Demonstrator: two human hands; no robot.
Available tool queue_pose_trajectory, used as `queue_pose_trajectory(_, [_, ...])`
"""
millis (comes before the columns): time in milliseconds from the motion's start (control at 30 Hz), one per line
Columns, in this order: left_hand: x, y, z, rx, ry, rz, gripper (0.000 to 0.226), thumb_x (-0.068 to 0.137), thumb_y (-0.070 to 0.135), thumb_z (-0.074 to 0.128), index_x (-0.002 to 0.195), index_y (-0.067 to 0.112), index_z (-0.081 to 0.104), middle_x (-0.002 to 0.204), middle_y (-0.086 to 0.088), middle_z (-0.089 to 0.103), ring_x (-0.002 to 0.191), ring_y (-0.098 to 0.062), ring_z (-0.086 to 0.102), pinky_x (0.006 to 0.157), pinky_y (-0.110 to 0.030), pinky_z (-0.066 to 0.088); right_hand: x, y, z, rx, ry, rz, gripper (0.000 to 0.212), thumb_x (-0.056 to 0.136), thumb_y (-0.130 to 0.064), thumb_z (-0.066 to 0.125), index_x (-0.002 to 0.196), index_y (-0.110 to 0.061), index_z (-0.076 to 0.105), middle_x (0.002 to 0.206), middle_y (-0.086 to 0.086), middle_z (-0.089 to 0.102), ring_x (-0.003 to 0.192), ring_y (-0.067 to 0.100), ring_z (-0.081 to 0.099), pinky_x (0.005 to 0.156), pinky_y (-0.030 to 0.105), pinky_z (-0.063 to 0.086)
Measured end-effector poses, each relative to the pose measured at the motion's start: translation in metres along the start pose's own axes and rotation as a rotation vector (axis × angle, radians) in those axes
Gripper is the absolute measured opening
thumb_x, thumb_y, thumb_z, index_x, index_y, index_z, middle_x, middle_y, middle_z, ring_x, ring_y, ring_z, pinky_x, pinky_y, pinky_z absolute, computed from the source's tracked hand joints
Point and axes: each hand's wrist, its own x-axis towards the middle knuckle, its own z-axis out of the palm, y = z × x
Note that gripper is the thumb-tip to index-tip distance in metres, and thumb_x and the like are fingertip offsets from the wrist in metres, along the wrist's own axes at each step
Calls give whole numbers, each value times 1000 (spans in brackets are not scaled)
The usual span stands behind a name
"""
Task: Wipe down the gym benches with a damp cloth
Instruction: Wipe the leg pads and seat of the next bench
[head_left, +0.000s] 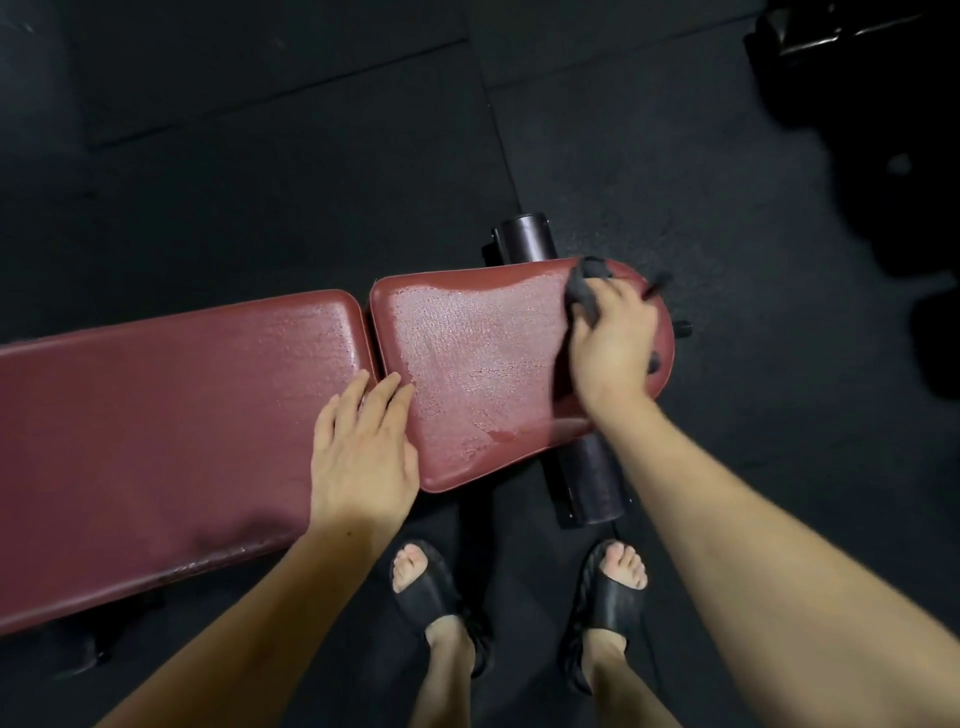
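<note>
Right hand (613, 343) gripping dark cloth (584, 288) at far right end of maroon bench (156, 415), seat pad (467, 364) glistening, apparently wet, left hand (363, 452) flat, fingers straight, across pad gap, black sandals (426, 592) below

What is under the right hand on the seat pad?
A dark cloth, gripped by the right hand and pressed on the seat pad. Part pokes out past the fingers; the rest and the pad beneath are hidden.

The left hand (363, 447) lies flat, fingers straight together; the right hand (613, 343) reaches farther out, fingers curled in a grip.
</note>
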Motion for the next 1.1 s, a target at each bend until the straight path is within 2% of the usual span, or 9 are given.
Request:
queue_pose_trajectory(167, [-23, -9, 0, -32, 19, -40, 52, 93, 13, 57, 145, 12, 53, 153, -4, 50, 150, -26, 32, 123, -51, 26, -88, -115, 20, 237, -155, -244, 36, 88, -18, 58, 121, -14, 71, 134, 12, 64, 102, 38, 56, 90, 44, 47])
queue_pose_trajectory(300, [-31, -6, 2, -6, -5, 6, 53, 92, 14, 60, 144, 12, 55, 151, -4, 52, 149, -28, 34, 121, -52, 29, -81, -68, 11, 217, -224, -471, 40, 85, -10, 72, 124, -16, 71, 138, 12, 64, 104, 40, 60, 91, 47, 52])
queue_pose_trajectory(400, [-32, 6, 7, 1, -25, 29, 53, 93, 16, 58, 147, 13, 53, 154, -4, 50, 150, -28, 32, 122, -51, 28, -33, 22, -12, 88, -133, -325, 37, 83, -7, 72, 120, -13, 73, 131, 12, 68, 113, 40, 64, 98, 45, 50])
queue_pose_trajectory(467, [-32, 15, 10, 3, -29, 27, 53, 94, 17, 55, 147, 14, 52, 156, -5, 47, 151, -27, 30, 124, -50, 26, -18, 76, -34, 20, -61, -117, 33, 91, -9, 66, 123, -10, 72, 132, 13, 68, 115, 43, 62, 100, 45, 46])
queue_pose_trajectory(567, [-34, 16, 12, -8, -38, 0, 54, 96, 18, 53, 149, 16, 49, 159, -3, 42, 153, -25, 27, 125, -50, 24, -32, 90, -31, 21, -19, 100, 33, 98, -11, 63, 130, -8, 68, 138, 16, 63, 115, 43, 58, 102, 44, 42])
queue_pose_trajectory(733, [-49, 0, 13, 6, -68, 29, 55, 93, 16, 56, 148, 16, 52, 158, -1, 45, 152, -27, 27, 124, -50, 25, -91, 38, -11, 106, 12, 61, 35, 93, -8, 69, 127, -12, 70, 136, 13, 64, 108, 38, 58, 99, 41, 41])
queue_pose_trajectory(900, [-71, -21, 2, -43, -61, -54, 54, 91, 11, 59, 144, 15, 55, 154, -3, 49, 151, -27, 29, 122, -51, 28, -181, -73, 14, 347, -52, -5, 37, 90, -7, 72, 127, -11, 71, 140, 15, 61, 112, 33, 54, 105, 38, 41])
queue_pose_trajectory(967, [-81, -30, -6, -70, -38, -97, 53, 90, 10, 60, 143, 15, 56, 154, -3, 49, 150, -27, 31, 121, -52, 29, -202, -109, 13, 439, -140, -34, 33, 95, -14, 67, 128, -13, 71, 139, 12, 61, 116, 30, 51, 110, 34, 40])
queue_pose_trajectory(1100, [-101, -51, -35, -125, -24, -166, 51, 92, 9, 59, 143, 14, 56, 152, -5, 50, 148, -28, 34, 120, -51, 32, -220, -142, -19, 502, -446, -78, 36, 99, -18, 62, 134, -15, 69, 138, 8, 61, 125, 24, 50, 115, 10, 23])
